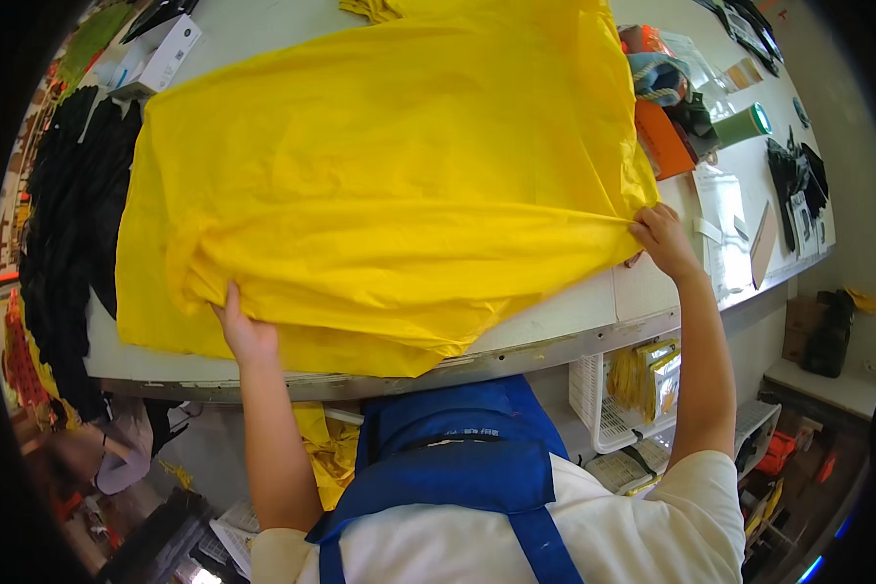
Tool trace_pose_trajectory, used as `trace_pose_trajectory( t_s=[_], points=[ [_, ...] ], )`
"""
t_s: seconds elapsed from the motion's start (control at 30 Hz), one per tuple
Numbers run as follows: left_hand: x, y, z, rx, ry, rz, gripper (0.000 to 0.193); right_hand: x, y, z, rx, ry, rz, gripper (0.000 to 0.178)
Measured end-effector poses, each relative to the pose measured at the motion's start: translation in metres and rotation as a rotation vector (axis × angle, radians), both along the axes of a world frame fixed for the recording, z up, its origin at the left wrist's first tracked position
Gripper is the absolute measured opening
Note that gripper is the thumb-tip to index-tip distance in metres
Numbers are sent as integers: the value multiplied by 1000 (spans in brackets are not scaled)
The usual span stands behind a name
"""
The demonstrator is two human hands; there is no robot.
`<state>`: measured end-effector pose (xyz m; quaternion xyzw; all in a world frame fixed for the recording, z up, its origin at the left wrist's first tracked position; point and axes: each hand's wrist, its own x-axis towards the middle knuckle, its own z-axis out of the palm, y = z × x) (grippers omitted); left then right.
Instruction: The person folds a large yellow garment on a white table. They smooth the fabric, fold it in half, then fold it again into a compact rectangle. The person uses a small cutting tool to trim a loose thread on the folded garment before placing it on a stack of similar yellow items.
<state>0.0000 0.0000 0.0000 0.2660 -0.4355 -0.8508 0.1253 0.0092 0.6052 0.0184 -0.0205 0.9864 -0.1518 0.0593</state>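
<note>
A large yellow sheet (360, 146) of thin, slightly shiny material covers most of the worktable, with a long fold pulled taut across its nearer part. At its right edge my right hand (664, 241) is closed, pinching a corner of the fold between thumb and fingers. My left hand (250, 333) grips the bunched material at the lower left, thumb up along it; the other fingers are mostly hidden by the sheet. The sheet's near edge hangs slightly over the table edge below, between my hands.
Black cloth (63, 234) drapes over the table's left end, near a white box (161, 54). At right lie an orange box (662, 141), a green roll (743, 127) and clear plastic packaging (725, 229). Below the metal-edged table (555, 341), a white basket (589, 409) holds yellow packets.
</note>
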Motion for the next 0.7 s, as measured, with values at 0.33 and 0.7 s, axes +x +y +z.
trace_pose_trajectory(
  t_s=[0.33, 0.7],
  points=[
    [49, -44, -53, 225, -151, 37, 57, 26, -185, -27, -82, 389, 24, 53],
    [61, 17, 42, -508, 270, -469, 49, 22, -390, 69, -1743, -605, -91, 31]
  ],
)
